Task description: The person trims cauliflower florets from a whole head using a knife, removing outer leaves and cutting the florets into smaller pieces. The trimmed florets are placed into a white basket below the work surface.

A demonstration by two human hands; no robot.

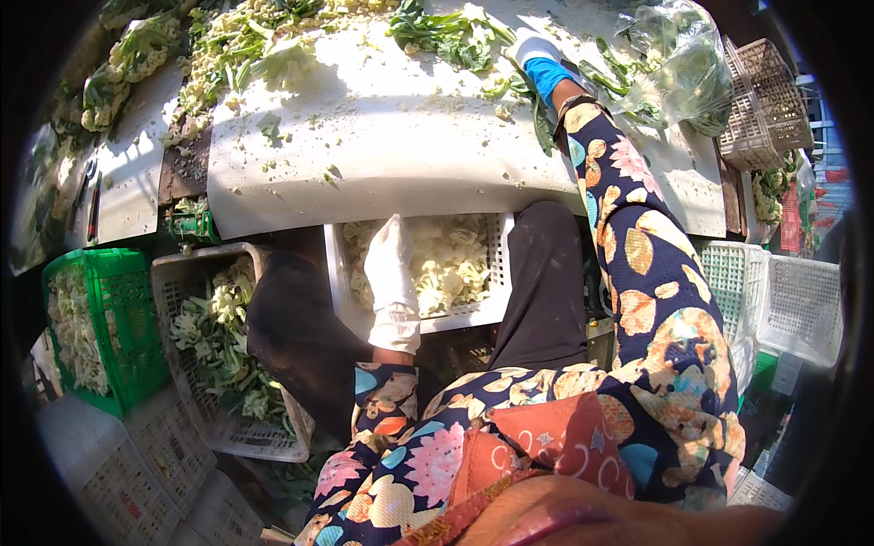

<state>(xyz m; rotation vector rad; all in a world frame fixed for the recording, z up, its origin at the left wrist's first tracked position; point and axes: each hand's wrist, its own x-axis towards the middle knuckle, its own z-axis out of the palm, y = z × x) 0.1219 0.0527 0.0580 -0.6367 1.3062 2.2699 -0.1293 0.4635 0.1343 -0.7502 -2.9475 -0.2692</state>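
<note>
My left hand (392, 269), in a white glove, is over the left part of a white plastic crate (501, 273) of cauliflower florets (447, 276) between my knees. Its fingers point to the table edge; whether it holds anything cannot be told. My right hand (536, 49), gloved in white with a blue cuff, reaches far across the white-covered table (382, 153). It is at the stalk end of green cauliflower leaves (457, 37); its fingers are too bright and small to tell their grip. More leaves and florets (239, 54) lie in a heap at the table's upper left.
A clear plastic bag (689, 68) with greens lies at the table's right, beside stacked beige crates (761, 102). At my left stand a crate of leafy trimmings (225, 355) and a green crate (130, 327) of florets. Red-handled tools (93, 208) lie at the far left. White crates (799, 307) stand right.
</note>
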